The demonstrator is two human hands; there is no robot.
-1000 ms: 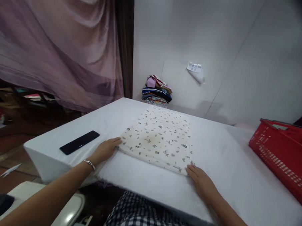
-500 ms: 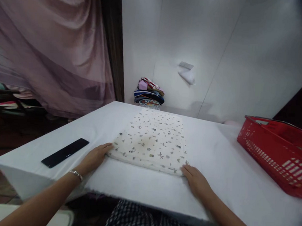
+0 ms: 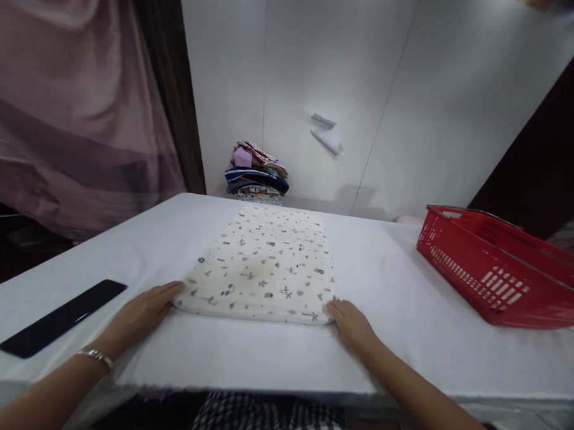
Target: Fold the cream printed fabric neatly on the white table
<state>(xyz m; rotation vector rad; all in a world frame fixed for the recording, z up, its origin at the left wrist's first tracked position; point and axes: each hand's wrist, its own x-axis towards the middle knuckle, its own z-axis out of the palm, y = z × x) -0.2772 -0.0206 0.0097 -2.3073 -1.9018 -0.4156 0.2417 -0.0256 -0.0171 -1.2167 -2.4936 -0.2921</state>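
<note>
As left hand [image 3: 142,311] and right hand [image 3: 353,324] touch cloth [image 3: 266,265] at near corners, grips unclear, tabletop [image 3: 384,276] open toward basket [image 3: 472,261]

No lettering, label, brand, number or sign can be read here.

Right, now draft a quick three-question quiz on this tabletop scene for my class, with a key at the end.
1. True or false: the left hand and the right hand both touch the patterned cloth.

2. Multiple choice: what lies on the table to the left of the left hand?
A) a pair of scissors
B) a flat black object
C) a white mug

3. Fill in the blank: the basket to the right of the cloth is ____ in colour.

Key: 1. True. 2. B. 3. Red.
</note>
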